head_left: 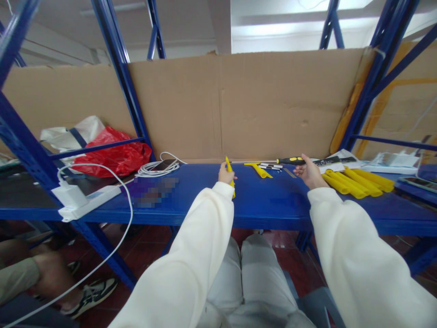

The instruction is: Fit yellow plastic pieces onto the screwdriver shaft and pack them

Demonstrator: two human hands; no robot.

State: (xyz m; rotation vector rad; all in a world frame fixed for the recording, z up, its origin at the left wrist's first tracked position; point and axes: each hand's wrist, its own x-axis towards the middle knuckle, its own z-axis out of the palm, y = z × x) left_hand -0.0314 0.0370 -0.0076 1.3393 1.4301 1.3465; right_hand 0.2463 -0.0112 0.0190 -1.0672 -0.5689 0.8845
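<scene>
My left hand is closed around a narrow yellow plastic piece, held upright above the blue table. In my right hand is a long screwdriver with a black and yellow handle. Its thin shaft points left, and the tip reaches the yellow piece near my left fingers; whether it touches is too small to tell. Between the hands lie a yellow T-shaped plastic part and some small black and white pieces. Several yellow tube-like parts lie side by side right of my right hand.
Blue metal posts frame the blue table, with a cardboard panel behind. A white power strip, coiled white cable and red plastic bag are on the left. Another person's leg shows lower left.
</scene>
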